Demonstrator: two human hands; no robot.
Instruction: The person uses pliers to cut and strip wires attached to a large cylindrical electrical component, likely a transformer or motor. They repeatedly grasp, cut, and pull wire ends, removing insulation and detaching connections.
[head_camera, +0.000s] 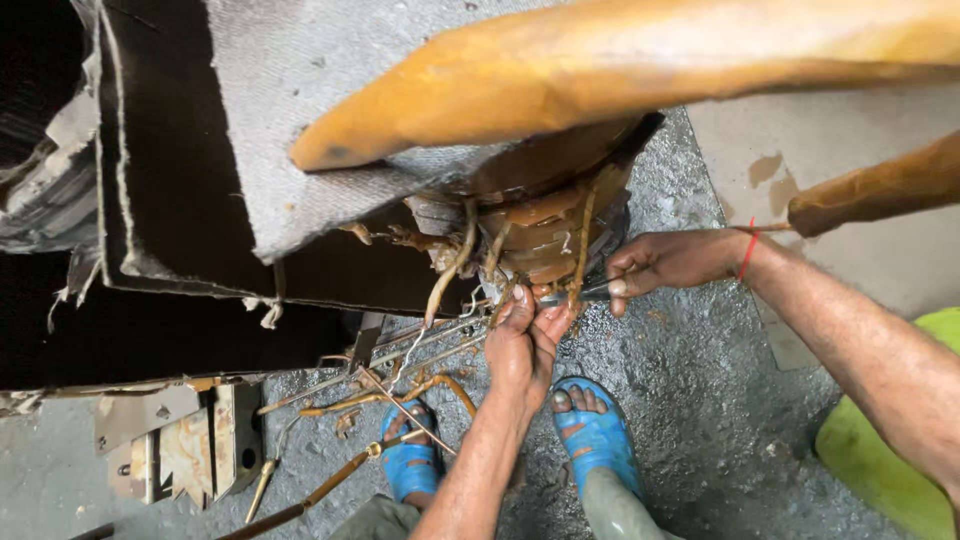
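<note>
My left hand (522, 345) reaches up from below and pinches a brown sleeved lead (582, 250) at the base of a rusty-brown wound coil body (545, 225). My right hand (668, 262), with a red thread at the wrist, comes in from the right and grips a thin grey metal tool (585, 293). The tool's tip meets the fingers of my left hand at the lead. More sleeved leads (452, 265) hang from the coil body. What the tool's tip does is hidden by my fingers.
A thick orange-brown insulated bar (620, 65) crosses overhead, another (880, 190) at right. Grey woven sheet (290, 90) and dark board (165, 170) at left. Loose wires and rods (400, 390) lie on the gritty floor by my blue sandals (598, 440). A green object (880, 450) sits at the lower right.
</note>
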